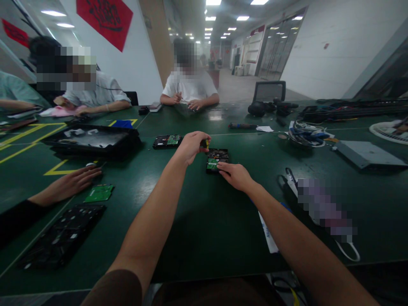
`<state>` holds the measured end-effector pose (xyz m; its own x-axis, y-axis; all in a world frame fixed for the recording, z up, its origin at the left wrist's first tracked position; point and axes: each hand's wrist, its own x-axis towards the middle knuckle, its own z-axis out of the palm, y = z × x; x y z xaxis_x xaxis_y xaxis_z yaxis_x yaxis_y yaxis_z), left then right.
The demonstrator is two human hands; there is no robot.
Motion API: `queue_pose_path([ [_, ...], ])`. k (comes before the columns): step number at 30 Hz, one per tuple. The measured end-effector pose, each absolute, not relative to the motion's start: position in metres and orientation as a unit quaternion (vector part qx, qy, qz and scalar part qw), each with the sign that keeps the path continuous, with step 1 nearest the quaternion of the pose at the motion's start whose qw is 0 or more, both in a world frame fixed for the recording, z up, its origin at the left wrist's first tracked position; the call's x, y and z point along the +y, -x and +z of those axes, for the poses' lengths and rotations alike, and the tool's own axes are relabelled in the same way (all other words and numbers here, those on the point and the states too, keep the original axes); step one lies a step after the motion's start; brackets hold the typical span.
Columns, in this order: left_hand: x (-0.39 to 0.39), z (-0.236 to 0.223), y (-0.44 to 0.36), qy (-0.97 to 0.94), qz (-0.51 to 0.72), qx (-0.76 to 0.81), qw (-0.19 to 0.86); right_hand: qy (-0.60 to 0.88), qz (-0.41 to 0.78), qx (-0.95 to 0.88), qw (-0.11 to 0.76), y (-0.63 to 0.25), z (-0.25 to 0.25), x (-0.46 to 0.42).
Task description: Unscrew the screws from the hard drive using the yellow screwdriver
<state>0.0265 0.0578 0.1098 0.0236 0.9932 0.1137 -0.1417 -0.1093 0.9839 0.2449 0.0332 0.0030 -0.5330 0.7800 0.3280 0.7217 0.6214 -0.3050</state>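
A hard drive [218,155] lies on the green table in front of me, its green circuit board facing up. My left hand [193,146] is at its far left corner, fingers closed around a small black-and-yellow tool [206,145] whose lower end I cannot make out. My right hand [235,175] grips the drive's near right side, fingertips on the edge of the circuit board. Just beyond my left wrist rests a second hard drive [166,141], also with its board up.
At left, another person's hand [72,182] lies beside a loose green circuit board [99,193] and a black drive caddy [63,236]. Behind are black trays [92,140]. On the right are a cable bundle [307,135], a grey metal box [371,154] and a lanyard [291,180]. People sit opposite.
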Motion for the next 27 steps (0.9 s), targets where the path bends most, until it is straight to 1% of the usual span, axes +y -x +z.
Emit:
queue_pose_path([
  [3, 0.0574, 0.1100, -0.0254, -0.514, 0.542, 0.435, 0.502, 0.436, 0.068, -0.870, 0.217, -0.2447, 0.0047, 0.0322],
  [10, 0.0539, 0.1111, -0.0290, -0.500, 0.517, 0.402, 0.567, 0.427, 0.067, -0.873, 0.225, -0.2448, 0.0007, 0.0346],
  [17, 0.0573, 0.1096, -0.0250, -0.537, 0.524, 0.428, 0.504, 0.424, 0.069, -0.876, 0.220, -0.2453, 0.0030, 0.0336],
  [23, 0.0539, 0.1115, -0.0277, -0.494, 0.531, 0.403, 0.558, 0.428, 0.065, -0.874, 0.222, -0.2452, 0.0038, 0.0329],
  [27, 0.0562, 0.1095, -0.0284, -0.487, 0.550, 0.414, 0.537, 0.431, 0.066, -0.872, 0.221, -0.2447, 0.0020, 0.0341],
])
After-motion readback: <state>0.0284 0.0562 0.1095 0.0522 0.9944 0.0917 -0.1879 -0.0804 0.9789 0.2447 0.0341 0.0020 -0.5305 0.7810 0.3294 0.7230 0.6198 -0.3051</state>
